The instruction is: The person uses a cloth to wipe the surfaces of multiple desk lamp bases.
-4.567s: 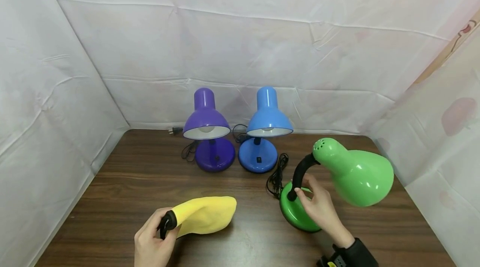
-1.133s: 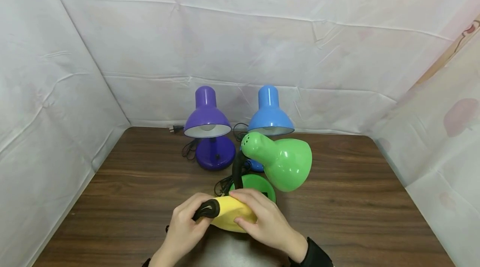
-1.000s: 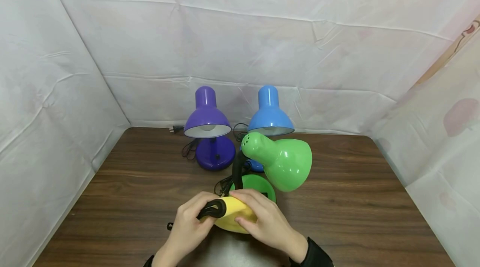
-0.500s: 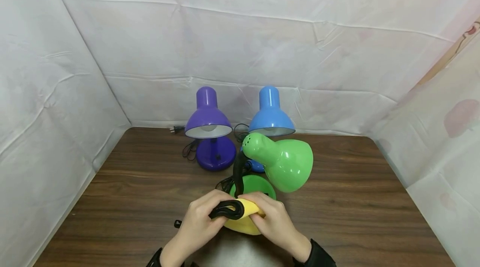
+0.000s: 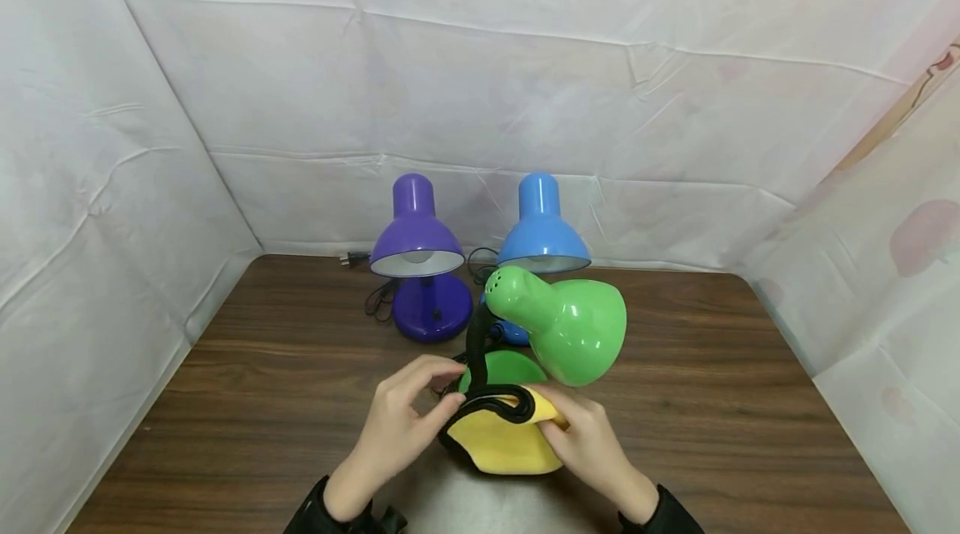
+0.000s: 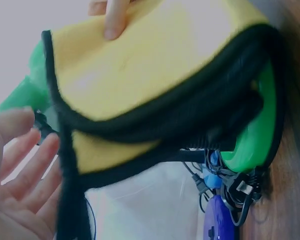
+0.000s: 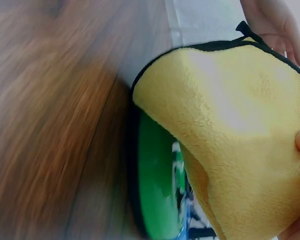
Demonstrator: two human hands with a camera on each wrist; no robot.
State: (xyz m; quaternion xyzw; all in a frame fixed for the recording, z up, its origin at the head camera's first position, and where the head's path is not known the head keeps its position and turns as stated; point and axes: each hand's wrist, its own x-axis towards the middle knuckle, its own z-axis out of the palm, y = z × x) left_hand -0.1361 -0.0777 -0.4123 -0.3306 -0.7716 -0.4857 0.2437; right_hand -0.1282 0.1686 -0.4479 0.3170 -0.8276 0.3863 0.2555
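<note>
A folded yellow cloth with black edging stands in front of the green desk lamp, partly hiding its round base. My right hand pinches the cloth at its right side. My left hand is off to the left with thumb and fingers spread apart, close to the black edge. In the left wrist view the left fingers hold nothing, beside the cloth's dangling loop. The right wrist view has the fuzzy cloth in front of the lamp's green base.
A purple desk lamp and a blue desk lamp stand at the back of the wooden table. A plug lies by the purple lamp. White sheeting hangs behind and at both sides.
The green lamp was drawn from the right to the middle, and the cloth brought before it. Both hands held the cloth half a second ago; my left has let go, and the cloth shifted right.
</note>
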